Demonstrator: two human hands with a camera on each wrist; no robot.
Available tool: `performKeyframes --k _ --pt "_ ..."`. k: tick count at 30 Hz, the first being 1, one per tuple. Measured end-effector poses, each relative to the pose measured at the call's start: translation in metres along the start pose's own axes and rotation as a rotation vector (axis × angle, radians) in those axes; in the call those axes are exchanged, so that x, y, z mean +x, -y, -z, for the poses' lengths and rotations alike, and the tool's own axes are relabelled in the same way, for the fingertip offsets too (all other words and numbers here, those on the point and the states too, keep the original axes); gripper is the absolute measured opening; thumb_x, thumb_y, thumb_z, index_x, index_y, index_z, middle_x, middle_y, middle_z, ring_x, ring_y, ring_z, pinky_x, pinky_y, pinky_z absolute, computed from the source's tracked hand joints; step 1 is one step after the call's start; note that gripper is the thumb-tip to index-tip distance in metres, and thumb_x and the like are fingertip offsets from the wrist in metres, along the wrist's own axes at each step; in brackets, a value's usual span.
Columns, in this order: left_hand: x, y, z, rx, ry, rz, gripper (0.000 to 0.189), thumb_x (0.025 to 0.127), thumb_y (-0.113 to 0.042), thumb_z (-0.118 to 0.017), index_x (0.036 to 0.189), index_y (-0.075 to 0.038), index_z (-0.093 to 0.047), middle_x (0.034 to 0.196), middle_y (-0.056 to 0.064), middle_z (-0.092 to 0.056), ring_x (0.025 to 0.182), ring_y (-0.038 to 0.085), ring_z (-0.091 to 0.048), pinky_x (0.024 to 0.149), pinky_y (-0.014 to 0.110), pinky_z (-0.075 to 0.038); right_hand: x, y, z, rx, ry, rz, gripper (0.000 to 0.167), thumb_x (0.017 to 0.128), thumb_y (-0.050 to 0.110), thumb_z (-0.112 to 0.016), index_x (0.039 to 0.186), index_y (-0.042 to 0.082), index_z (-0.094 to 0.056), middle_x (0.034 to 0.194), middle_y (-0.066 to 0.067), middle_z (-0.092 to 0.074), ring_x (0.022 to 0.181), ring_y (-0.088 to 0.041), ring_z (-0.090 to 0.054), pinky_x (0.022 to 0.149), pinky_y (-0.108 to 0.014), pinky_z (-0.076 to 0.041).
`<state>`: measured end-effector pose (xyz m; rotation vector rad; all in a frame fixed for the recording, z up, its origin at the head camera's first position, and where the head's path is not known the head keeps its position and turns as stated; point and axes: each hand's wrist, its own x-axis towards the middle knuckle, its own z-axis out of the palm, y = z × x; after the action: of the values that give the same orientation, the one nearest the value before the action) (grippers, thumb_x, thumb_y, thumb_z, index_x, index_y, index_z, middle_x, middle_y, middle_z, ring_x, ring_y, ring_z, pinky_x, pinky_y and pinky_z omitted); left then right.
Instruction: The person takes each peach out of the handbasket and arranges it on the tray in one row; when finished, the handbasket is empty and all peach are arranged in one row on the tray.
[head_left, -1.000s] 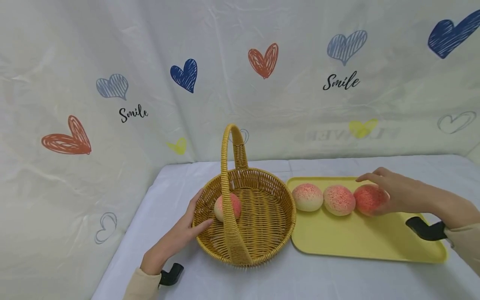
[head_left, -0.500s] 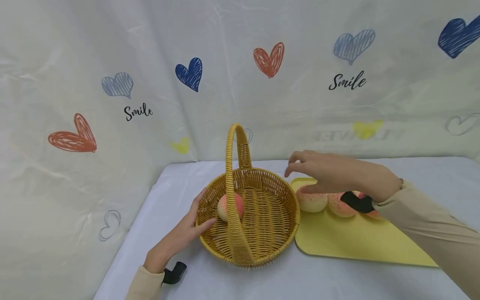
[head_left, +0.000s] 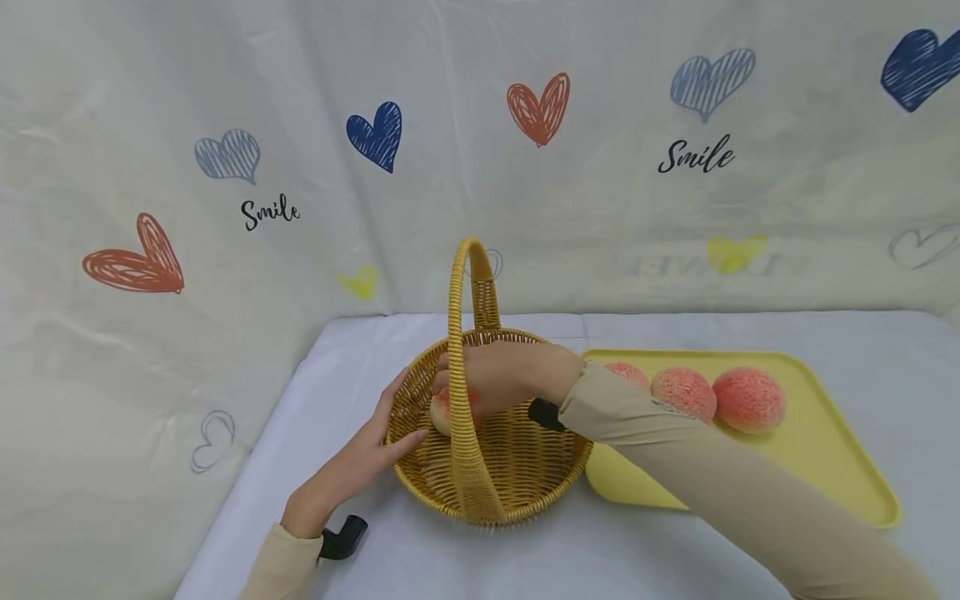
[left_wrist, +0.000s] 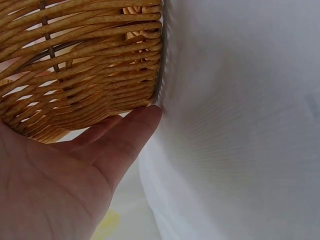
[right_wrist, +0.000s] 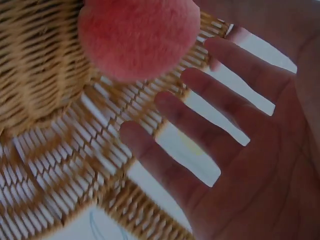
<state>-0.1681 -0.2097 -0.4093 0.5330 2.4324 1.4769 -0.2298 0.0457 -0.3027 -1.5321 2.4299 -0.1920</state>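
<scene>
A round wicker basket [head_left: 525,467] with a tall arched handle [head_left: 459,358] stands on the white-covered table. My left hand [head_left: 367,454] holds it by the left side, thumb over the rim and fingers along the outside; the left wrist view shows those fingertips at the bottom edge. Inside lies a pink and cream peach [head_left: 441,414], partly covered by the handle and my right hand [head_left: 498,377]. That hand reaches into the basket under the handle. In the right wrist view its fingers [right_wrist: 200,125] are spread and apart from the peach [right_wrist: 140,37].
To the right of the basket is a yellow tray [head_left: 840,450]. Along its back part lie three peaches, a left one [head_left: 628,373], a middle one [head_left: 684,392] and a right one [head_left: 748,400]. My right sleeve crosses the tray. Behind stands a white curtain [head_left: 585,208] with printed hearts.
My right hand has moved left from the rightmost peach on the tray, across the others, into the basket. The left hand stays at the basket's side. The peaches lie as before.
</scene>
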Motion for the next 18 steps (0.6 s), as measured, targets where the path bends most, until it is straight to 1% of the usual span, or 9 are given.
performKeyframes --k 1,3,5,9,11,12,15,17,18 --pt "0.0 -0.001 0.0 -0.001 0.004 0.001 0.089 0.106 -0.032 -0.063 0.168 -0.035 0.001 0.175 0.004 -0.005 0.159 0.029 -0.013 0.124 0.056 -0.015 0.005 0.001 -0.002 0.019 0.013 0.011 0.019 0.106 0.024 -0.063 0.121 0.017 -0.071 0.117 0.003 -0.063 0.108 -0.013 -0.058 0.094 -0.03 -0.051" --pt "-0.001 -0.002 0.001 -0.005 0.008 0.009 0.089 0.107 -0.032 -0.063 0.168 -0.034 0.002 0.175 0.005 -0.005 0.159 0.029 -0.012 0.124 0.056 -0.014 0.012 0.002 -0.006 0.043 0.042 0.016 0.019 0.107 0.024 -0.057 0.12 0.018 -0.07 0.114 0.006 -0.06 0.101 -0.011 -0.055 0.091 -0.027 -0.05" --pt "-0.001 -0.001 0.0 -0.004 0.008 0.019 0.089 0.106 -0.032 -0.063 0.168 -0.034 0.002 0.175 0.005 -0.005 0.159 0.029 -0.013 0.125 0.056 -0.014 0.014 0.002 -0.009 0.055 0.059 0.013 0.021 0.109 0.024 -0.053 0.12 0.019 -0.07 0.113 0.007 -0.058 0.099 -0.009 -0.053 0.089 -0.026 -0.049" --pt "-0.002 -0.002 0.0 0.007 0.0 0.035 0.089 0.106 -0.033 -0.063 0.168 -0.035 0.001 0.175 0.005 -0.005 0.159 0.031 -0.015 0.125 0.057 -0.015 0.012 0.0 -0.014 0.068 0.05 0.017 0.017 0.109 0.026 -0.056 0.115 0.02 -0.07 0.107 0.008 -0.06 0.098 -0.01 -0.053 0.088 -0.026 -0.048" --pt "-0.002 -0.002 -0.001 0.017 -0.007 0.039 0.089 0.106 -0.034 -0.063 0.168 -0.035 0.0 0.175 0.005 -0.005 0.159 0.032 -0.016 0.124 0.057 -0.016 0.01 -0.003 -0.016 0.063 0.038 0.01 0.011 0.106 0.027 -0.064 0.112 0.02 -0.07 0.105 0.009 -0.062 0.101 -0.011 -0.055 0.091 -0.027 -0.048" --pt "-0.002 -0.002 -0.001 0.019 -0.008 0.036 0.089 0.106 -0.034 -0.063 0.168 -0.035 0.0 0.175 0.005 -0.005 0.159 0.033 -0.016 0.124 0.058 -0.016 0.008 -0.005 -0.016 0.059 0.038 -0.007 0.013 0.103 0.027 -0.069 0.114 0.021 -0.07 0.108 0.008 -0.063 0.104 -0.012 -0.055 0.094 -0.028 -0.048" --pt "-0.001 -0.002 -0.001 0.027 -0.011 0.028 0.089 0.106 -0.034 -0.063 0.168 -0.034 0.0 0.175 0.007 -0.005 0.158 0.036 -0.018 0.123 0.059 -0.018 0.004 -0.009 -0.017 0.046 0.052 -0.06 0.026 0.094 0.027 -0.082 0.118 0.023 -0.071 0.123 0.007 -0.063 0.117 -0.013 -0.055 0.103 -0.03 -0.046" --pt "-0.001 -0.002 -0.001 0.027 -0.012 0.021 0.088 0.106 -0.033 -0.063 0.169 -0.032 0.0 0.175 0.008 -0.005 0.158 0.038 -0.019 0.123 0.06 -0.018 0.002 -0.01 -0.017 0.051 0.066 -0.079 0.03 0.09 0.026 -0.086 0.117 0.024 -0.073 0.133 0.004 -0.059 0.123 -0.014 -0.053 0.107 -0.031 -0.044" --pt "-0.001 -0.002 -0.001 0.025 -0.011 0.017 0.088 0.106 -0.032 -0.063 0.169 -0.032 0.0 0.175 0.009 -0.005 0.157 0.038 -0.019 0.123 0.06 -0.018 0.001 -0.01 -0.017 0.064 0.073 -0.087 0.03 0.09 0.026 -0.085 0.117 0.024 -0.072 0.136 0.003 -0.057 0.123 -0.014 -0.053 0.106 -0.03 -0.045"
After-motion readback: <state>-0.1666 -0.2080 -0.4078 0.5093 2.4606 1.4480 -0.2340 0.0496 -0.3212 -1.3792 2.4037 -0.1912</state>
